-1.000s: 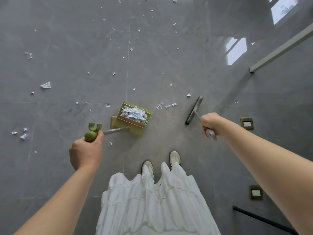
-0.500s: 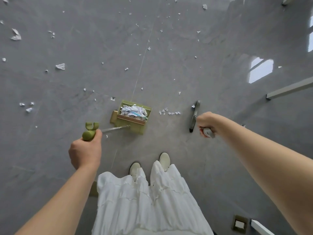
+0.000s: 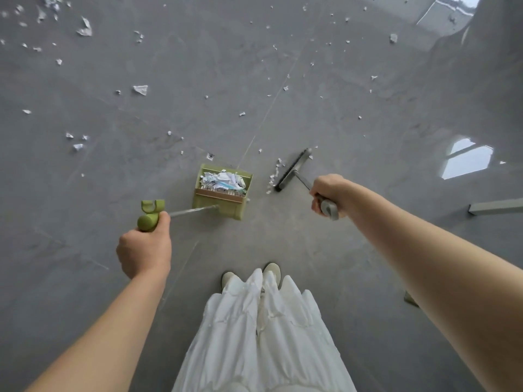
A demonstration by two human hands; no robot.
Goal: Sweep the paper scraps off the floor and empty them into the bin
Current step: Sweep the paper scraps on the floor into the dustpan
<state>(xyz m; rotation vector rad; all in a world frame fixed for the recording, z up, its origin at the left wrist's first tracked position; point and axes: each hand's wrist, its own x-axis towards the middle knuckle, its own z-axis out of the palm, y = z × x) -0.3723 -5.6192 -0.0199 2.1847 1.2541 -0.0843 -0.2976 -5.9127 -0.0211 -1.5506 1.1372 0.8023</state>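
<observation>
No bin is showing anywhere, and both forearms are running off the bottom edge. The person's shoes [image 3: 272,270] are peeking out from under a pleated white skirt [image 3: 263,335], mostly covered by it.

The left hand [image 3: 144,250] is curling its fingers tight round the rounded green grip [image 3: 147,222] of the dustpan [image 3: 222,193], whose thin metal shaft is slanting down to a boxy green pan sitting on the floor at about twelve o'clock from the feet. Crumpled white paper scraps [image 3: 222,179] are heaped inside it. The right hand [image 3: 328,195] is clamping on the grey handle of the broom [image 3: 293,170], at one o'clock; its long, narrow dark head is lying at a slant just right of the pan, with a few scraps touching its left edge. Many more torn bits [image 3: 140,89] are lying scattered across the glossy grey tiled floor [image 3: 368,250], thickest from ten to twelve o'clock, the far ones blurred.

Compared with half a second ago, the broom head is showing broader and standing farther out from the hand.
</observation>
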